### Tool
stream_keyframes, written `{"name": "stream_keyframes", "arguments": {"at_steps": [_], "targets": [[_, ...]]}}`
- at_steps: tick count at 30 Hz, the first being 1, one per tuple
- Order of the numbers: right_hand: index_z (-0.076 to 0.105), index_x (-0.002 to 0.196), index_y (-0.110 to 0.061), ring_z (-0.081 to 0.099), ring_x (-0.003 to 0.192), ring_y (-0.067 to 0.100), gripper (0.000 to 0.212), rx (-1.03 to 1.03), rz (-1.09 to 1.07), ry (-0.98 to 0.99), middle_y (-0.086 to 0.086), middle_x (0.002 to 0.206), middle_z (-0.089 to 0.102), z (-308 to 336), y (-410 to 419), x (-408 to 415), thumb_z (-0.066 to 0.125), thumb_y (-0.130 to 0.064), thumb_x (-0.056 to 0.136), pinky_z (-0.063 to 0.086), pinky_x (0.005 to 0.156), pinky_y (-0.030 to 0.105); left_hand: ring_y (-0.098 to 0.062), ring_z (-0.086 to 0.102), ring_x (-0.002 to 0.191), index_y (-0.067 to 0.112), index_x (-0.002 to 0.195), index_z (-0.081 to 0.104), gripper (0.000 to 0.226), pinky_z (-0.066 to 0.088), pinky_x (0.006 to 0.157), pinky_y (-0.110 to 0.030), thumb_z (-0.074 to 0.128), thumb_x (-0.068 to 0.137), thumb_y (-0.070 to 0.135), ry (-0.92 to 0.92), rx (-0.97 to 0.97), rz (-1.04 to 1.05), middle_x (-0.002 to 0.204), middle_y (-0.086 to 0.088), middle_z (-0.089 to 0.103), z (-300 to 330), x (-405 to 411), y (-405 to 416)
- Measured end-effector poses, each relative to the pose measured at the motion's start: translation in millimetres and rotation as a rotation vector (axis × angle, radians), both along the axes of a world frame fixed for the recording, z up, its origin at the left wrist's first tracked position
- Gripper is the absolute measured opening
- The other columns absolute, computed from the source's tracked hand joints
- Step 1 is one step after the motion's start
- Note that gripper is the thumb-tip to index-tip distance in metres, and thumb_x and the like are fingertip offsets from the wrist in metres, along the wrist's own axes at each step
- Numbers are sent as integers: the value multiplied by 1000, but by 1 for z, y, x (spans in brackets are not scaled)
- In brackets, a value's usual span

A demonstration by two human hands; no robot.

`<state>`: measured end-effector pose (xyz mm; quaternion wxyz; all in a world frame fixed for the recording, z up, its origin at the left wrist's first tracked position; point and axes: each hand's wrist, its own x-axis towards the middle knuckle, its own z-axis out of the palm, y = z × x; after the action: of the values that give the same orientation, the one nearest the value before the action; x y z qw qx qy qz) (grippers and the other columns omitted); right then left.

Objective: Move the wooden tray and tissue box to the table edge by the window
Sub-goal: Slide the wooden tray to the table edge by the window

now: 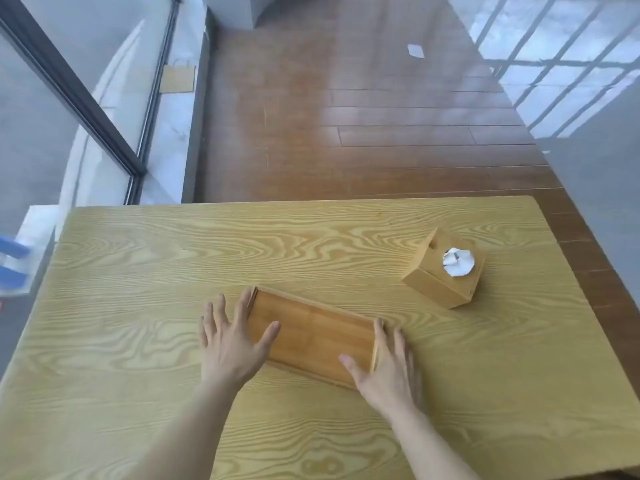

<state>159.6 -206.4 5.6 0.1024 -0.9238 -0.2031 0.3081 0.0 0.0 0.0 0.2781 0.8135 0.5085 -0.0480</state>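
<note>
A shallow rectangular wooden tray (pixel 311 337) lies flat on the light wooden table (pixel 173 265), near its middle and turned slightly askew. My left hand (pixel 228 344) is at the tray's left end, fingers spread flat beside the rim and thumb over the tray floor. My right hand (pixel 388 368) mirrors it at the right end, thumb inside the rim and fingers outside on the table. Neither hand is closed around the tray. A wooden tissue box (pixel 433 282) with white tissue sticking out of its top stands to the right, further back, untouched.
A large window (pixel 69 98) with a dark frame runs along the left side, beyond the table's left edge. A blue and white object (pixel 14 265) sits off the table's left edge. Brown plank floor (pixel 346 116) lies beyond the far edge, with a paper scrap (pixel 415 50) on it.
</note>
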Motion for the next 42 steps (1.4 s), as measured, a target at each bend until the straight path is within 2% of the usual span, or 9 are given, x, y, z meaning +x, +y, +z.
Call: {"name": "stream_keyframes", "arguments": {"at_steps": [4,8,12,17,23,26,35,39,42], "targets": [[12,164,-37,25,154,29,95,19,-132,-43,4,171,24,-14,5,-3,60,-69,88,40,117,46,-35,13,153,45,158,7,89,18,122,-51,56,86,65,-11,-71,22,167,-14,16,-11,-2,5],[31,160,-33,41,136,26,82,33,-155,-75,0,151,46,-24,12,-9,67,-56,90,49,103,42,-30,31,141,38,157,19,87,38,112,-47,64,85,56,-62,-107,19,152,-6,37,-22,-3,2],[48,152,-28,48,133,28,73,109,-259,-24,6,144,46,-31,24,-15,77,-45,87,45,106,41,-29,33,138,36,155,25,86,43,107,-46,69,83,51,-51,-124,29,148,-4,39,-24,0,1],[50,150,-30,50,131,29,72,102,-238,-28,6,140,46,-29,40,-25,78,-46,86,47,105,41,-29,34,136,39,153,29,88,42,107,-46,73,78,54,-37,-105,85,146,-6,41,-21,-10,7],[52,148,-30,54,128,29,69,140,-119,-12,4,135,46,-19,74,-50,76,-49,86,47,105,40,-27,37,134,41,150,33,86,47,101,-45,75,76,54,-66,-57,205,143,-4,41,-11,-52,22],[52,148,-30,53,129,29,68,164,-24,-7,3,136,45,-14,100,-67,75,-49,87,45,107,40,-28,36,136,39,150,35,85,46,104,-45,77,77,50,-106,-41,308,143,-6,41,-5,-84,30],[55,144,-28,46,130,26,59,211,338,-3,2,139,45,-1,201,-145,71,-49,91,43,101,37,-28,38,136,36,149,40,80,44,106,-47,76,78,50,-199,14,734,137,-7,45,4,-202,39],[56,143,-27,43,129,25,57,225,543,-12,2,139,45,3,250,-189,67,-51,93,41,101,38,-28,38,137,38,148,37,80,47,103,-50,74,78,52,-202,4,946,137,-10,45,2,-248,32],[58,142,-26,42,130,27,57,236,673,-28,4,141,45,4,285,-221,67,-52,92,43,102,42,-31,36,137,35,148,40,80,44,104,-47,76,78,53,-207,-10,1093,138,-12,45,3,-268,25]]}}
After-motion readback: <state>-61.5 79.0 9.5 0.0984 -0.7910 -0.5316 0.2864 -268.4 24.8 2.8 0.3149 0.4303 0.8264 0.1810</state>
